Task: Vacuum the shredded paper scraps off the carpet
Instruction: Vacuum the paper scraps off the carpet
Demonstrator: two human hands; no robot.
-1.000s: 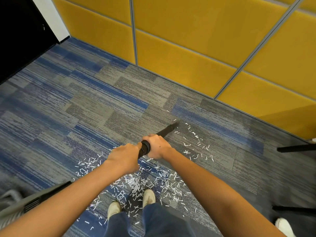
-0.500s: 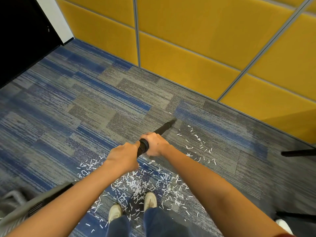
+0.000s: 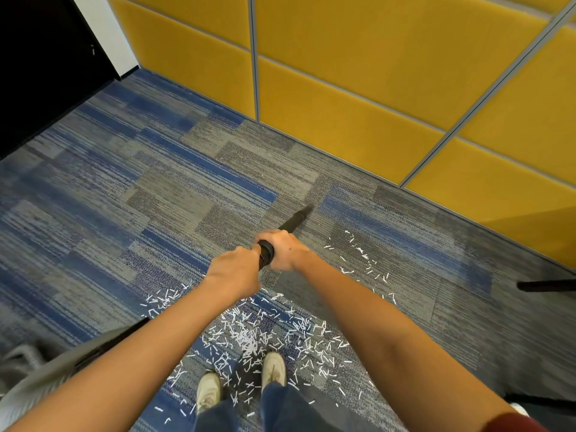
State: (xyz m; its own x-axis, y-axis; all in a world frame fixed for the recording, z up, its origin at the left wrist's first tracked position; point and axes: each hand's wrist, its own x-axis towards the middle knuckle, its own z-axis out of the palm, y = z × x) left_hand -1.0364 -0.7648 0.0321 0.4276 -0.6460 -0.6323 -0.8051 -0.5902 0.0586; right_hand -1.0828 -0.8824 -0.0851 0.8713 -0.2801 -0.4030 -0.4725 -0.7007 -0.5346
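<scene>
The person is standing on the blue and grey carpet and holding a black tube out ahead with both bare arms stretched forward. The right hand is gripping the tube, fingers wrapped round it just past its thick collar. The left hand is sitting just behind, on the near side, curled round the tube's near end, its back turned up so the part of the tube beneath it is hidden. The two hands are nearly touching. The tube is slanting away and to the right, and its far tip is pointing down at a grey patch of carpet; the tip is blurred, so I cannot tell whether it is touching the pile.

The paper scraps are lying mostly near, in a thick white scatter around and just ahead of the person's pale shoes, under the forearms. A thinner trail of them is running off to the right of the tube. The carpet at the tip itself is showing almost none.

A grey vacuum body is sitting at the near left, partly behind the left forearm. Yellow wall panels are lining the far side, and a black bar is poking in from the right edge.
</scene>
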